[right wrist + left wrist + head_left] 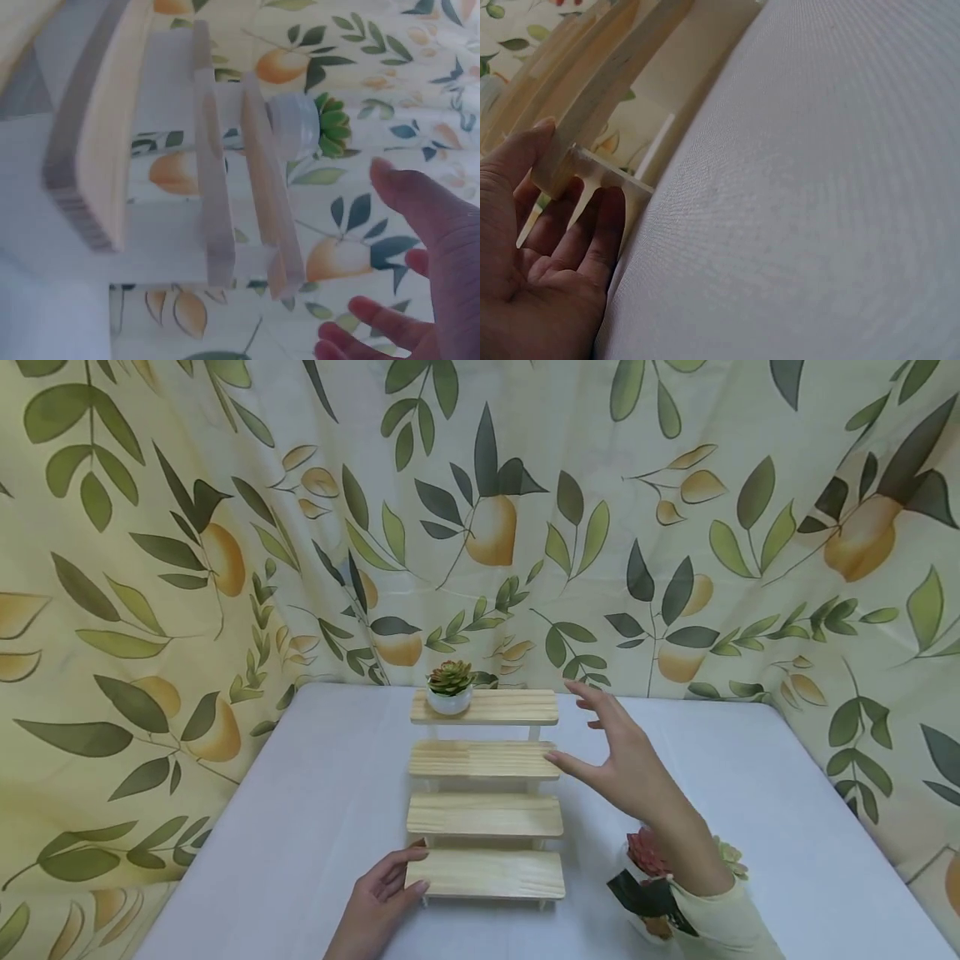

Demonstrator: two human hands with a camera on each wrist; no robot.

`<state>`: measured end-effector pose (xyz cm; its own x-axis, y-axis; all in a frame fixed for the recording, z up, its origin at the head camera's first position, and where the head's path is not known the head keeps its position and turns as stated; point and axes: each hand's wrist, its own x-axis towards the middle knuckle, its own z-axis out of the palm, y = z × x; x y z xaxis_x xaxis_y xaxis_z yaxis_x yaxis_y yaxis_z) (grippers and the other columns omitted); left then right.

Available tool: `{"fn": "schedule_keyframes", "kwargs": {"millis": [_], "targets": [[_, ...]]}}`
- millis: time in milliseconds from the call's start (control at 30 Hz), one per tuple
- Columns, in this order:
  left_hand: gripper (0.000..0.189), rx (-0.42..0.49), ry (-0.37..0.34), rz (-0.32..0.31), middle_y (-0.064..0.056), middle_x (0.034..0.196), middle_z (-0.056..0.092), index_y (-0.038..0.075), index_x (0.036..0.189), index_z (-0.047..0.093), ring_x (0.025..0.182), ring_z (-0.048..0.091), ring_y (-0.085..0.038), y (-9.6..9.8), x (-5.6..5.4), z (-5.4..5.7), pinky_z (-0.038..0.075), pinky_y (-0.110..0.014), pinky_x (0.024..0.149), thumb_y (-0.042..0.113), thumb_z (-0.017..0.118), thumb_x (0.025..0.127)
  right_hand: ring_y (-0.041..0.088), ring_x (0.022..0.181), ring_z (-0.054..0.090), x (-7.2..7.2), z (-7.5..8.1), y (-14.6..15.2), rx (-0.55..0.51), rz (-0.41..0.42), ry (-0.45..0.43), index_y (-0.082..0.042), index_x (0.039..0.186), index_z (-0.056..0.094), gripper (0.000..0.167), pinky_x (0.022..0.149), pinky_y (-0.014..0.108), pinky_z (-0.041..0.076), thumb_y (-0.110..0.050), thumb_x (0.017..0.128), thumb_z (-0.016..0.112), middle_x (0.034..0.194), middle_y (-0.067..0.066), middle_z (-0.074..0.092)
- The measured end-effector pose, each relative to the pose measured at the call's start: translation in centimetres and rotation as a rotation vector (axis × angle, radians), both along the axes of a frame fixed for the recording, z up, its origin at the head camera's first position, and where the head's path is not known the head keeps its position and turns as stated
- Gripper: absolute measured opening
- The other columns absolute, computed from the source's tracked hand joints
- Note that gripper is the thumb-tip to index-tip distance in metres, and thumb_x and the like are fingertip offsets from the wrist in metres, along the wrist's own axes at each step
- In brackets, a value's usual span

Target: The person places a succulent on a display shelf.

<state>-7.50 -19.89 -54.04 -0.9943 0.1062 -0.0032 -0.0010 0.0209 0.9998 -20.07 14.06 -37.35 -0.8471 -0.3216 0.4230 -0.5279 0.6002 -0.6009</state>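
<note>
A four-step wooden display stand (485, 815) with pale boards and white supports stands on the table. My left hand (381, 893) grips the left end of its lowest board. In the left wrist view, the thumb lies against one face of the board (600, 82), with the fingers bent beneath. On the top step, toward the left, sits a green succulent in a white pot (450, 697). My right hand (626, 764) is held to the right of the upper steps, thumb and fingers spread and nothing between them. The right wrist view shows that potted plant (300, 126) beyond the fingers.
A red succulent (647, 852) and a light green one (730, 857) stand at the right of the table (300, 810), partly hidden by my right forearm. Behind the table hangs a leaf-and-fruit patterned curtain (570, 635).
</note>
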Motion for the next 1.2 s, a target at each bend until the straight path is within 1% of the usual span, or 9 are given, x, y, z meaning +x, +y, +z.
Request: {"fn": "schedule_keyframes", "kwargs": {"millis": [133, 333, 400, 533, 633, 800, 933, 1067, 1200], "targets": [[0.043, -0.012, -0.002, 0.016, -0.018, 0.154, 0.047, 0.008, 0.136, 0.062, 0.147, 0.031, -0.04, 0.2, -0.1, 0.3, 0.028, -0.04, 0.115, 0.018, 0.075, 0.097, 0.033, 0.129, 0.052, 1.3, -0.8, 1.9, 0.05, -0.016, 0.009, -0.028, 0.16, 0.036, 0.09, 0.095, 0.06, 0.054, -0.037, 0.086, 0.087, 0.151, 0.008, 0.047], [0.041, -0.021, -0.004, 0.04, -0.016, 0.153, 0.049, 0.01, 0.134, 0.064, 0.147, 0.033, -0.038, 0.3, 0.2, 0.3, 0.03, -0.039, 0.115, 0.018, 0.076, 0.096, 0.035, 0.127, 0.054, 3.0, -2.5, 4.3, 0.079, -0.086, -0.044, -0.028, 0.161, 0.034, 0.092, 0.091, 0.06, 0.056, -0.043, 0.087, 0.085, 0.151, 0.012, 0.048], [0.04, -0.021, -0.006, 0.04, -0.016, 0.153, 0.049, 0.01, 0.133, 0.064, 0.147, 0.033, -0.037, 0.3, 0.3, 0.2, 0.03, -0.035, 0.115, 0.017, 0.076, 0.096, 0.037, 0.126, 0.055, 3.8, -3.0, 5.0, 0.087, -0.112, -0.069, -0.027, 0.161, 0.034, 0.091, 0.09, 0.062, 0.056, -0.046, 0.088, 0.084, 0.15, 0.012, 0.048], [0.039, -0.023, -0.012, 0.042, -0.014, 0.153, 0.05, 0.011, 0.133, 0.065, 0.147, 0.032, -0.035, 0.4, 0.4, 0.1, 0.032, -0.023, 0.112, 0.017, 0.076, 0.096, 0.041, 0.126, 0.054, 5.8, -3.7, 6.7, 0.116, -0.184, -0.108, -0.025, 0.16, 0.037, 0.086, 0.089, 0.07, 0.053, -0.049, 0.09, 0.081, 0.149, 0.015, 0.048], [0.038, -0.023, -0.005, 0.049, -0.012, 0.153, 0.051, 0.013, 0.132, 0.066, 0.147, 0.033, -0.033, 0.5, 0.5, 0.2, 0.032, -0.02, 0.11, 0.017, 0.076, 0.096, 0.043, 0.128, 0.052, 7.1, -4.5, 8.4, 0.128, -0.231, -0.079, -0.019, 0.157, 0.042, 0.083, 0.088, 0.073, 0.051, -0.04, 0.089, 0.084, 0.148, 0.017, 0.048], [0.038, -0.021, 0.001, 0.037, -0.012, 0.153, 0.05, 0.013, 0.133, 0.065, 0.147, 0.033, -0.033, 0.6, 0.4, 0.3, 0.032, -0.021, 0.11, 0.017, 0.075, 0.096, 0.047, 0.128, 0.048, 9.5, -6.3, 10.7, 0.174, -0.312, -0.013, -0.006, 0.149, 0.048, 0.081, 0.09, 0.073, 0.048, -0.027, 0.084, 0.09, 0.142, 0.022, 0.05], [0.038, -0.014, -0.002, 0.04, -0.013, 0.152, 0.051, 0.011, 0.132, 0.066, 0.147, 0.035, -0.03, 0.6, 0.3, 0.2, 0.033, -0.019, 0.11, 0.016, 0.076, 0.095, 0.048, 0.125, 0.048, 11.3, -8.0, 11.9, 0.203, -0.37, -0.049, -0.002, 0.146, 0.049, 0.078, 0.088, 0.074, 0.048, -0.029, 0.084, 0.089, 0.14, 0.024, 0.049], [0.038, -0.021, 0.007, 0.038, -0.011, 0.152, 0.051, 0.011, 0.132, 0.065, 0.146, 0.035, -0.028, 0.8, 0.2, 0.0, 0.033, -0.019, 0.11, 0.016, 0.076, 0.096, 0.05, 0.124, 0.047, 12.7, -9.3, 12.8, 0.226, -0.436, -0.098, -0.002, 0.144, 0.049, 0.076, 0.088, 0.074, 0.048, -0.03, 0.085, 0.088, 0.139, 0.026, 0.048], [0.039, -0.043, 0.049, 0.054, -0.013, 0.152, 0.051, 0.011, 0.132, 0.065, 0.145, 0.035, -0.03, 0.7, 0.4, -0.2, 0.033, -0.02, 0.109, 0.014, 0.076, 0.095, 0.051, 0.123, 0.047, 13.8, -10.6, 13.5, 0.222, -0.484, -0.081, -0.001, 0.141, 0.051, 0.074, 0.09, 0.074, 0.046, -0.024, 0.082, 0.09, 0.137, 0.026, 0.049]]}}
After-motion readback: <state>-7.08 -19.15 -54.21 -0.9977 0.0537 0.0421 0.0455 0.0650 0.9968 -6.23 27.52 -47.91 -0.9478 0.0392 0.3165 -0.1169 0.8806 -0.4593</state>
